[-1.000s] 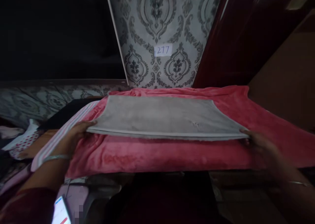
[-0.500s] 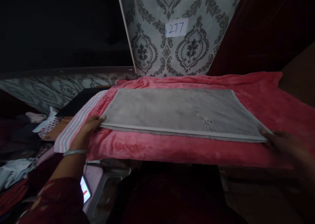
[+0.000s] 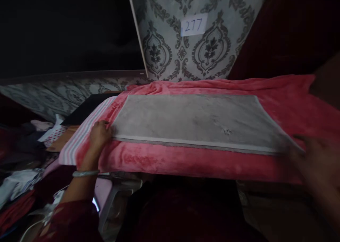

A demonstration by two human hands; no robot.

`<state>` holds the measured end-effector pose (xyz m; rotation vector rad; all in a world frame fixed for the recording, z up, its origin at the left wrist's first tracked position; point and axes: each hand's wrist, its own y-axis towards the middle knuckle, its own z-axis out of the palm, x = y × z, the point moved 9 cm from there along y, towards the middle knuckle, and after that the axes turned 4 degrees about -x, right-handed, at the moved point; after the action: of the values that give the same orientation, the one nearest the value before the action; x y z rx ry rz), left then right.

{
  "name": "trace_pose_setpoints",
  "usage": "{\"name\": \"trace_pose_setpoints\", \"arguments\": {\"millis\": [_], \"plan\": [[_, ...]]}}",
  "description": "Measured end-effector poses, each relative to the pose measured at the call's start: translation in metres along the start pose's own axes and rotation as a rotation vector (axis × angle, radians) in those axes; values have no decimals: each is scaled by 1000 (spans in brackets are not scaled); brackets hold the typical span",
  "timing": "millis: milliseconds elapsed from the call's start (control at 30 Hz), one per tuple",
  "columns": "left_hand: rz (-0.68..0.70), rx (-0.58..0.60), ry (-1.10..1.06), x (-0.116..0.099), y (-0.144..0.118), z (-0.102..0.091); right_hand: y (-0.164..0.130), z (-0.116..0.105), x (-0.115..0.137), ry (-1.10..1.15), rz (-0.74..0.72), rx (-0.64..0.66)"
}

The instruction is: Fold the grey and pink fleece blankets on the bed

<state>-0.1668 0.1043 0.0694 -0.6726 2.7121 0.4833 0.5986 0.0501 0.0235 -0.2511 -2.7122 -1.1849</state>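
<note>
A grey towel (image 3: 180,118) with a pale border lies folded lengthwise on a pink blanket (image 3: 159,160), its long near edge towards me. A small light mark shows on its right half. My left hand (image 3: 100,136), a bangle on the wrist, is closed at the near left corner, with the fingertips partly hidden against the cloth. At the near right corner is my right hand (image 3: 313,157), smeared by motion, so I cannot tell how its fingers sit.
A striped cloth (image 3: 77,139) covers the left end of the surface. Behind stand a large dark screen (image 3: 69,33) and a patterned wall with a paper (image 3: 194,24) marked 277. Piled clothes (image 3: 18,185) lie at the lower left, near a lit phone (image 3: 96,204).
The towel's near edge lies slightly lower and flatter. My left hand has turned more upright at its corner; my right hand has shifted right and is more blurred.
</note>
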Motion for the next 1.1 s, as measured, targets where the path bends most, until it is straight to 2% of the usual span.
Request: {"name": "trace_pose_setpoints", "arguments": {"millis": [67, 133, 200, 267, 367, 467, 800, 1100], "plan": [[358, -33, -6, -46, -16, 8, -3, 0, 76, 235, -166, 42], [671, 51, -96, -86, -47, 26, -13, 10, 147, 461, -329, 157], [840, 117, -145, -110, -76, 42, -24, 20, 196, 582, -431, 251], [882, 117, -144, -119, -91, 52, -33, 32, 220, 612, -476, 328], [913, 89, -124, -119, -100, 59, -38, 44, 224, 574, -471, 379], [977, 85, -97, -120, -103, 59, -38, 45, 220, 567, -472, 364], [1043, 99, 102, -123, -117, 64, -45, 36, 217, 587, -462, 180], [1077, -51, 50, -113, -123, 59, -49, 33, 216, 615, -478, 136]]}}
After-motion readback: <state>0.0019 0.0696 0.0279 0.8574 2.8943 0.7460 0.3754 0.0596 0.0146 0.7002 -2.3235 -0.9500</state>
